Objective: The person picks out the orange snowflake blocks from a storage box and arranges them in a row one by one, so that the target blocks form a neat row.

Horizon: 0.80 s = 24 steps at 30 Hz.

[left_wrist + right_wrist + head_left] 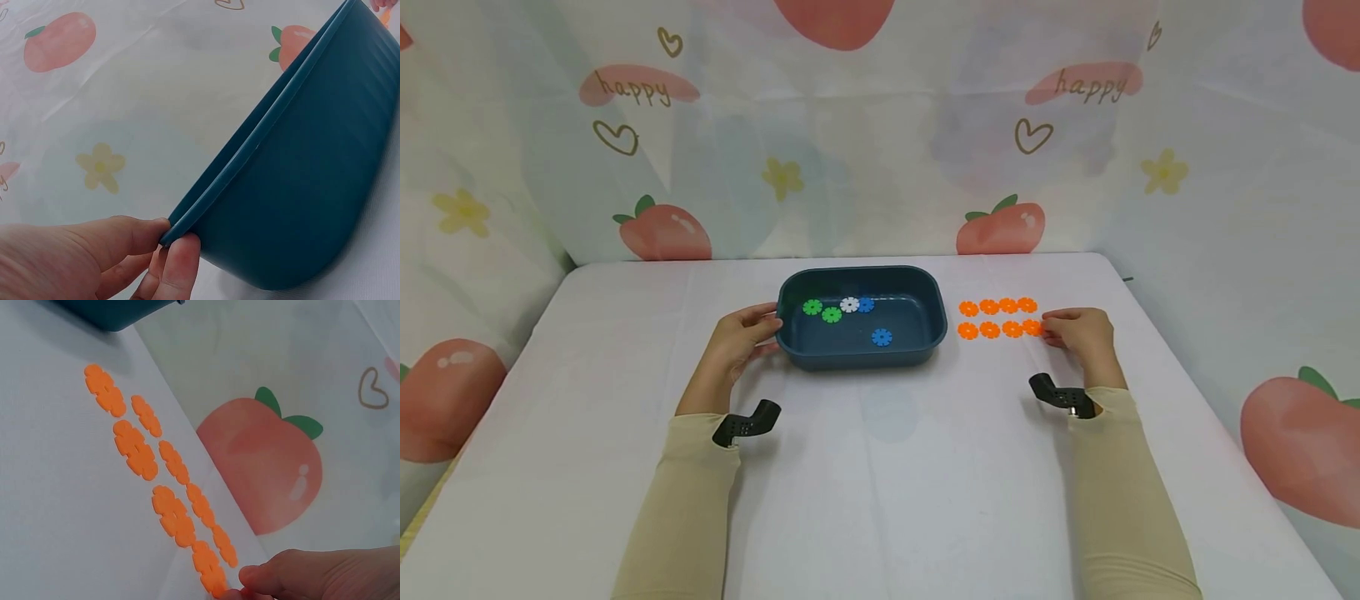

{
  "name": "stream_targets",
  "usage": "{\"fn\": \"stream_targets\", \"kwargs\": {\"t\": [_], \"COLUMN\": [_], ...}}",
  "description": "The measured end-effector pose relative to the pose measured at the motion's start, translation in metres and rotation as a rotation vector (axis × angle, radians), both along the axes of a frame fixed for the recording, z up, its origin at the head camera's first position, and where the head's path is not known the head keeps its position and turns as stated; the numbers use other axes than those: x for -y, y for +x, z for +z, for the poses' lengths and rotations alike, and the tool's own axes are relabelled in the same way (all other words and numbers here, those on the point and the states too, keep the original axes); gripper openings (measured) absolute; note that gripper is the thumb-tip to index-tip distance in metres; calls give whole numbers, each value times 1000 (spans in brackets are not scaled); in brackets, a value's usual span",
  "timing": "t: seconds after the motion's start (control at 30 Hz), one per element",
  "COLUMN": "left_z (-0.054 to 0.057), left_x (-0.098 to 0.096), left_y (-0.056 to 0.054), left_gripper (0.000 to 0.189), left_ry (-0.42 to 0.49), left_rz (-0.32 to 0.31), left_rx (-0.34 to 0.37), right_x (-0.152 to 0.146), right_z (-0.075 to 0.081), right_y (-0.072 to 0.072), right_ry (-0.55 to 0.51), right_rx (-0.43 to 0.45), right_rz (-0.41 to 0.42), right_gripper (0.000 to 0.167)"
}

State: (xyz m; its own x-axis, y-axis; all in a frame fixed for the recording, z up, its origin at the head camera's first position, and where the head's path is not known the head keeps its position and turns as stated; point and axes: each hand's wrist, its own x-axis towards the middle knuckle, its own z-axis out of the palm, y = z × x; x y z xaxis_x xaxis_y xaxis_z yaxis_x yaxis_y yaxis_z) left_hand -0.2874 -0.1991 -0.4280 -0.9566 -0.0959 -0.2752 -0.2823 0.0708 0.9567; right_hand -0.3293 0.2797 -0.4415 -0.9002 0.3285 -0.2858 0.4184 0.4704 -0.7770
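Note:
My left hand [737,342] grips the left end of a dark teal plastic basin [865,360], thumb at the rim and fingers against the outer wall; the left wrist view shows this basin [300,181] close up. Inside lie green notched discs [812,307], a white disc [849,305] and blue discs [882,337]. To the basin's right, orange notched discs [990,330] lie in two rows. My right hand [1081,333] pinches the edge of the rightmost orange disc [209,569] in the near row; its fingertips are partly cut off in the right wrist view.
A white cloth [880,483] covers the table. Behind it and at both sides hangs a curtain [880,125] printed with peaches, flowers and hearts. Black camera mounts [748,422] sit on both wrists.

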Motion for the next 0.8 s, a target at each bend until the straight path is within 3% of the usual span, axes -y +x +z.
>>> {"fn": "stream_targets", "kwargs": {"t": [0.17, 0.37, 0.53, 0.6, 0.73, 0.8], "left_z": [-1, -9, -11, -11, -10, -10], "left_x": [-2, -2, 0, 1, 4, 5], "left_y": [-1, 4, 7, 7, 8, 8], "left_gripper": [47, 47, 48, 48, 49, 49], "left_ry": [8, 32, 54, 56, 52, 51], "left_rz": [-4, -10, -28, -30, -38, -44], "left_rx": [-11, 34, 25, 21, 25, 21], "right_x": [-1, 3, 2, -5, -25, -25], "right_z": [3, 1, -4, -14, -55, -62], "right_y": [0, 4, 2, -8, -40, -47], "right_ry": [37, 87, 87, 85, 138, 159], "right_rx": [-11, -29, -87, -116, -190, -240], "right_rz": [0, -29, -9, 18, 53, 76], "right_gripper": [41, 38, 38, 38, 42, 47]}}
